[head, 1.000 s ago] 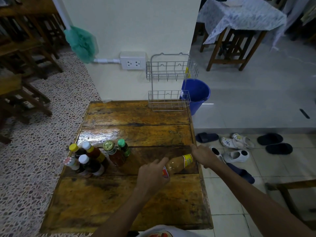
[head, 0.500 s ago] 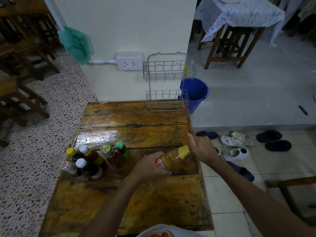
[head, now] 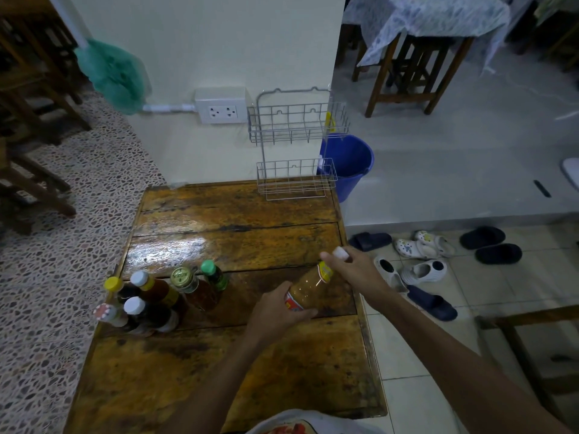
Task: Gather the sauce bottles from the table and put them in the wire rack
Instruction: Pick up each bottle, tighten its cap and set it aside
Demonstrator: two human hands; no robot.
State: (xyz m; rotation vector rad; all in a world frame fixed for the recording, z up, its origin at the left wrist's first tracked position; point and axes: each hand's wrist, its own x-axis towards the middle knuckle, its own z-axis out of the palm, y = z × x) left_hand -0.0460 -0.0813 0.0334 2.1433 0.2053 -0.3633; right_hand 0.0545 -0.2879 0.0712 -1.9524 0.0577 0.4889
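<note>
Near the middle of the frame, the left hand [head: 277, 311] and right hand [head: 354, 267] both grip the tilted sauce bottle [head: 308, 291], base and white cap, probably to carry it safely to the empty wire rack [head: 296, 180].

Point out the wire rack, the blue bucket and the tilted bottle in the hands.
wire rack [head: 296, 180], head view, lower basket front.
blue bucket [head: 351, 162], head view, inner wall.
tilted bottle [head: 308, 291], head view, clear body.

Held bottle [head: 308, 291] base hidden under left hand [head: 279, 311]; label unreadable.

Blue bucket [head: 351, 164], pebble-speckled floor [head: 62, 261]
</note>
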